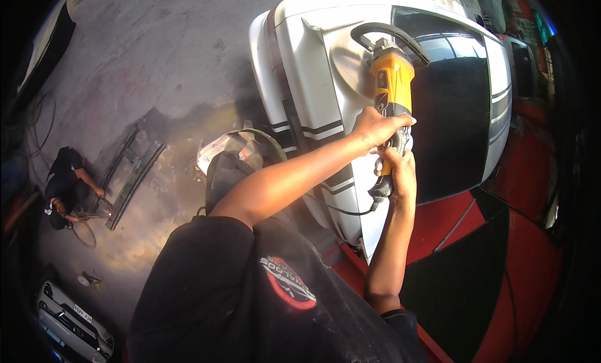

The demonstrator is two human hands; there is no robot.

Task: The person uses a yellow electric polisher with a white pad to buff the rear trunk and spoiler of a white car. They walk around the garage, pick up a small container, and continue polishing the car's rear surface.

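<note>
Both of my hands hold a yellow-and-black rotary polisher (393, 76). My left hand (375, 128) is wrapped around its body behind the yellow housing. Lower down, my right hand (399, 168) grips the rear handle. A pale round polishing pad (351, 65) lies against the white panel (335, 39) of a car; its face looks streaked. The black loop handle (399, 32) at the polisher's head is held by neither hand. From the rear handle a black cord (350, 212) runs left across the striped bodywork. Beside the polisher is the car's dark window (446, 109).
On the concrete floor (155, 72) at left, a crouching person (68, 184) holds a torch-like tool with a bright tip at a long metal beam (136, 180). A round container (263, 140) with papers stands near me. A grey bumper (75, 325) lies lower left. Red-and-black surfaces (446, 236) are at right.
</note>
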